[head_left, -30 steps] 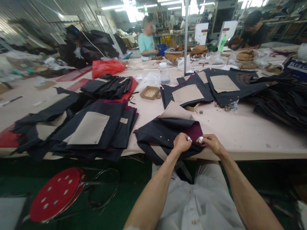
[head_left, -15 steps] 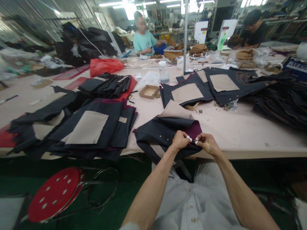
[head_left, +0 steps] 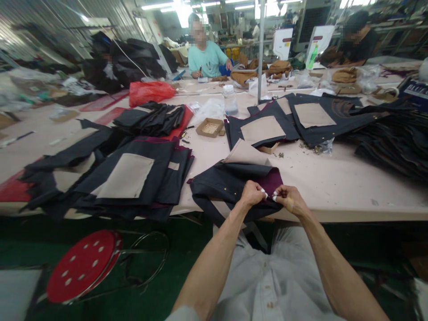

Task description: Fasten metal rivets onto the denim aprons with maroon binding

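Observation:
A dark fabric piece [head_left: 217, 178] with a maroon lining and beige patches lies bunched at the table's front edge, part of it hanging over. My left hand [head_left: 253, 194] pinches its edge beside the maroon side. Close by on the right, my right hand [head_left: 288, 199] pinches the same edge, a small gap between the two hands. White wraps cover some fingertips on both hands. Small brass-coloured studs dot the dark cloth left of my left hand. Whatever tiny part may sit between the fingertips is too small to make out.
Stacked dark panels with beige patches [head_left: 127, 176] lie left, more panels [head_left: 264, 129] behind right. A small cardboard box [head_left: 210, 128] holds tiny parts; loose metal bits [head_left: 281, 155] lie nearby. A metal pole [head_left: 261, 53] rises behind. Red stools [head_left: 83, 267] stand below left. Co-workers sit across the table.
Both hands keep their pinch on the cloth, almost unmoved. The view has shifted slightly. Across the table, the co-worker in light green sits more upright with arms moved apart.

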{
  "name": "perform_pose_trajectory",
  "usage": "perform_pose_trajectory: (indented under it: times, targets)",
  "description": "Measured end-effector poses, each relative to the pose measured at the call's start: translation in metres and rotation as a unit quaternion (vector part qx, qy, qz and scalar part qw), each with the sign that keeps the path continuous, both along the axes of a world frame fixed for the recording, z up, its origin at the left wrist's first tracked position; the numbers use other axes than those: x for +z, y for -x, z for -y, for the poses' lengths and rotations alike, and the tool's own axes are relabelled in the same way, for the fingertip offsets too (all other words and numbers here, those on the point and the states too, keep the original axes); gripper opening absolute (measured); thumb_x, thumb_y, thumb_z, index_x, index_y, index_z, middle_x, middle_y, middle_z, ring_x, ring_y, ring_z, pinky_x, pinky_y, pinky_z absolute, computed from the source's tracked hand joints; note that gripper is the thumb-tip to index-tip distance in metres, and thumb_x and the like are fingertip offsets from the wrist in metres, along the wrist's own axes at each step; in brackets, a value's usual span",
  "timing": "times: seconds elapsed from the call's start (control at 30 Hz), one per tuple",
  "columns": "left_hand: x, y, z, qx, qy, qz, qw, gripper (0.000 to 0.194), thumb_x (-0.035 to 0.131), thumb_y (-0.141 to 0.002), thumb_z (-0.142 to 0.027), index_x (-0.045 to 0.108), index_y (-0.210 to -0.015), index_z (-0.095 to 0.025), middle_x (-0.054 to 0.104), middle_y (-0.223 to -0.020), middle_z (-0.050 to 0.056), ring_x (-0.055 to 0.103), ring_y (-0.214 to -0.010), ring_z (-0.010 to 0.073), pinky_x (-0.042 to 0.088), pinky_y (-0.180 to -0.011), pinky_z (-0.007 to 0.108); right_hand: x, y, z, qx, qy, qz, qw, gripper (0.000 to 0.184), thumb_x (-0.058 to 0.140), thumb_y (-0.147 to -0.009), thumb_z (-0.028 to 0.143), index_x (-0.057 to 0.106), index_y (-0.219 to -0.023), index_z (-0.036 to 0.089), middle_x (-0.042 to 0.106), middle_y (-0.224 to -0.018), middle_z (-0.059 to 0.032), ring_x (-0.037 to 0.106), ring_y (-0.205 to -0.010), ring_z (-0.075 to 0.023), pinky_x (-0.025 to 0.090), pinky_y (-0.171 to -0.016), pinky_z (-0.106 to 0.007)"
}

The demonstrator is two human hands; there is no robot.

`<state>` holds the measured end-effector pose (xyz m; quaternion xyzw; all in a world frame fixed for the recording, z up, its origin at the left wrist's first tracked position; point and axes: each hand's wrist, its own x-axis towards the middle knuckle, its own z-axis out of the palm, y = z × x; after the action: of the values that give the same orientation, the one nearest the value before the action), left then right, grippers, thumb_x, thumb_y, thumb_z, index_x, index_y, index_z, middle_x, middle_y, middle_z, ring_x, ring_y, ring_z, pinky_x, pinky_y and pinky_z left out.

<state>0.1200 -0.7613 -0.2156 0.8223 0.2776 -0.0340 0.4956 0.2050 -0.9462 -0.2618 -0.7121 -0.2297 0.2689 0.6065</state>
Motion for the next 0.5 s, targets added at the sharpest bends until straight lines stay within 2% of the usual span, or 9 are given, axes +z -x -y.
perform_pose_trajectory:
  times: [0.27,0.5]
  targets:
    - [-0.001,0.000,0.001,0.001,0.006,0.000,1.000,0.013,0.074,-0.061,-0.019,0.076,-0.071,-0.011,0.070,-0.063,0.008,0.063,-0.057,0.0164,0.042,-0.049,0.022,0.012,0.004,-0.005,-0.009,-0.002,-0.004,1.000,0.018,0.072,-0.064,0.025,0.066,-0.078,0.017,0.068,-0.069,-0.0020,0.057,-0.060,-0.0151,0.041,-0.055,-0.025]
    - [0.001,0.003,0.003,0.001,-0.001,0.009,1.000,0.014,0.072,-0.062,-0.020,0.076,-0.073,-0.011,0.069,-0.062,0.005,0.058,-0.054,0.0128,0.036,-0.048,0.021,0.018,0.009,-0.010,-0.028,0.031,0.014,0.999,0.020,0.070,-0.064,0.029,0.066,-0.080,0.017,0.068,-0.068,-0.0026,0.055,-0.056,-0.0148,0.038,-0.050,-0.025]
